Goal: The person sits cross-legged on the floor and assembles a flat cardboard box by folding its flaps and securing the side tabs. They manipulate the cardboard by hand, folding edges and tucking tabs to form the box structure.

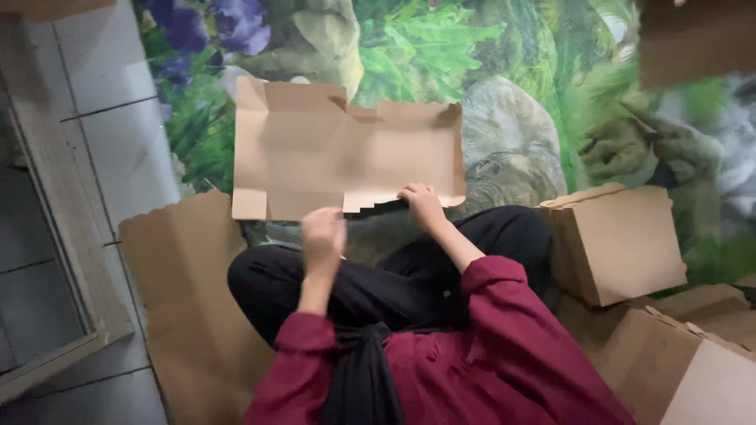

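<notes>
Head view: a seated person in a maroon top works over a leafy printed mat.
Right hand: pinches the near edge of a flat cardboard box blank.
Left hand: blurred, loosely curled just below the blank; grip unclear.
Right side: folded boxes stacked.

You're seated on a leafy green printed mat — the flat cardboard blank seemingly lies on it, folded boxes right, flat sheets left.
</notes>
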